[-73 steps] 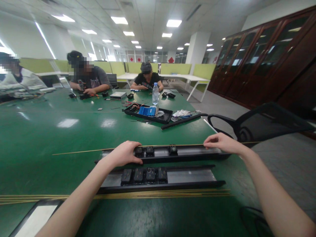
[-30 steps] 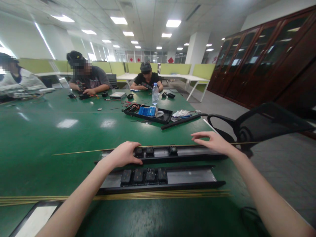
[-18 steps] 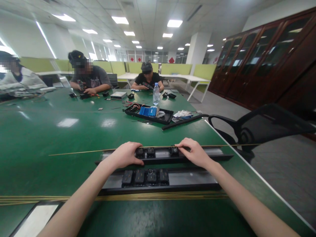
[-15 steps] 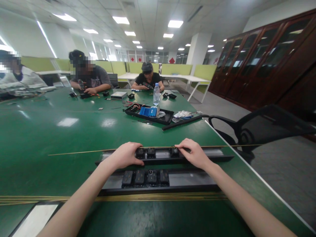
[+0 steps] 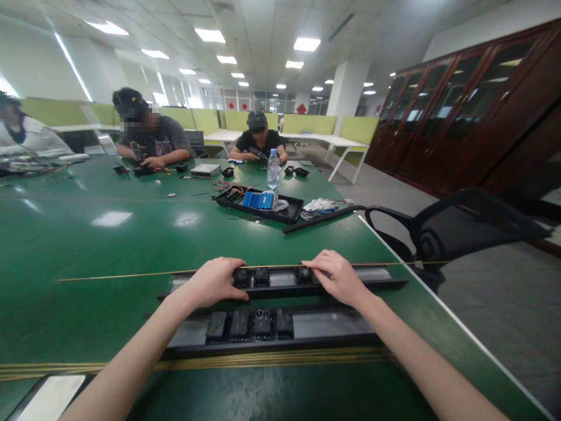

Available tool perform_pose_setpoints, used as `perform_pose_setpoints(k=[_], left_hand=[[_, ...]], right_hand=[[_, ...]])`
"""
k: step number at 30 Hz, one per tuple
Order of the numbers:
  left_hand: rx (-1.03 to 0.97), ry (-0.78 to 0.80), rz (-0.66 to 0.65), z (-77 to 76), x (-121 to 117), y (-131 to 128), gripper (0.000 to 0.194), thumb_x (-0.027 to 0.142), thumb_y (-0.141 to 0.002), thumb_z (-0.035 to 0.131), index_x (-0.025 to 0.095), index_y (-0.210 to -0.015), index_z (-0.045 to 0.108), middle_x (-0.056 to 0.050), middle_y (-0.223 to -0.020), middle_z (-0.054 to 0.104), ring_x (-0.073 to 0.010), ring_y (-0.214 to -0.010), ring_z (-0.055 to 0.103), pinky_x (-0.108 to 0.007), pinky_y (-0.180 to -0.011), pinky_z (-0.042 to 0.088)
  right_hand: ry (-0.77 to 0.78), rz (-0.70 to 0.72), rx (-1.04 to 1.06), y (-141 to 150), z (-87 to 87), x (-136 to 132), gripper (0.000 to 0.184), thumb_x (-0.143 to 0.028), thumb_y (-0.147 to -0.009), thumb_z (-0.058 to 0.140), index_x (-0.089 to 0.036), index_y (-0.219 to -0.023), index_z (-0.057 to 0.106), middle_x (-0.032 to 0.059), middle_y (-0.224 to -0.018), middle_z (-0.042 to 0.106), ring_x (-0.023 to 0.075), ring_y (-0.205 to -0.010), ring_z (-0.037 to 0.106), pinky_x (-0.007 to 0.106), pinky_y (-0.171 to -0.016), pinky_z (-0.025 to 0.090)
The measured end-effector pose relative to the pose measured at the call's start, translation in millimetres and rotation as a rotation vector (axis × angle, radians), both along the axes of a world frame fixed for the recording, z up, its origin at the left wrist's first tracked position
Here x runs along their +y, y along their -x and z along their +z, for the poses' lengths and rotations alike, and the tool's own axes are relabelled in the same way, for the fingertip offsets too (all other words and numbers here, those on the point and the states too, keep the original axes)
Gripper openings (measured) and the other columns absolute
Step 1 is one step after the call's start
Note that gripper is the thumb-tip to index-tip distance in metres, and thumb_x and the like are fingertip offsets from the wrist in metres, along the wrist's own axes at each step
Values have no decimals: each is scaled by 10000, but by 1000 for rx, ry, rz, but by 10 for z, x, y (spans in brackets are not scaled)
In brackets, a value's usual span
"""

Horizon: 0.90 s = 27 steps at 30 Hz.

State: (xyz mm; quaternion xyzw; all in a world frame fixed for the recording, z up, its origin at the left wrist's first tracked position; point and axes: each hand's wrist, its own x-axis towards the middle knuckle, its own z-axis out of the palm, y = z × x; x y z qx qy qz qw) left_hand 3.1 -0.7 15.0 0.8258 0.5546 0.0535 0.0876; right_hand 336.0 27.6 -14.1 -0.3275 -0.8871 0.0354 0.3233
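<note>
A long thin brass-coloured rod (image 5: 114,276) lies along the far edge of a black channel strip (image 5: 280,287) that holds several black blocks (image 5: 262,276). My left hand (image 5: 214,282) spans the strip near its left blocks, thumb on the near rim and fingers at the far edge by the rod. The fingers of my right hand (image 5: 335,275) pinch the rod beside the rightmost block (image 5: 303,274). Nearer to me is a second channel strip (image 5: 333,323), with several black blocks (image 5: 239,324) in a row.
Several more rods (image 5: 263,358) lie along the front. A dark-edged white panel (image 5: 55,394) is at lower left. Farther back are a black tray (image 5: 291,215), a water bottle (image 5: 272,169), gloves (image 5: 319,207) and a black strip (image 5: 324,220). Co-workers sit beyond; a chair (image 5: 460,225) stands right.
The rod has shifted a little to the left along the strip. Both hands keep nearly the same grip, and the whole view has moved slightly.
</note>
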Motion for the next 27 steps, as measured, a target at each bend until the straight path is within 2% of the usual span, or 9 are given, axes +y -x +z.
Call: perform_pose_setpoints(k=[15, 20, 27], left_hand=[[-30, 36, 24, 60, -44, -29, 640, 550, -655, 751, 220, -1194, 651, -101, -1176, 710, -304, -1060, 660, -348, -895, 491], [-24, 22, 19, 37, -34, -20, 626, 554, -663, 742, 226, -1189, 653, -93, -1158, 717, -301, -1051, 665, -339, -868, 498], [-43, 34, 26, -5, -24, -1, 685, 568, -659, 743, 208, -1231, 634, -111, -1217, 693, -307, -1098, 647, -353, -923, 487]], right_hand=[[-21, 10, -23, 13, 69, -38, 292, -135, -945, 487, -222, -1113, 708, 61, -916, 746, 209, -837, 614, 393, -779, 458], [-27, 12, -53, -4, 51, -29, 295, -130, -946, 487, -220, -1135, 695, 61, -938, 743, 212, -841, 605, 400, -801, 449], [-63, -4, -59, -7, 48, -25, 278, -149, -959, 484, -221, -1127, 694, 62, -902, 736, 211, -825, 599, 401, -810, 452]])
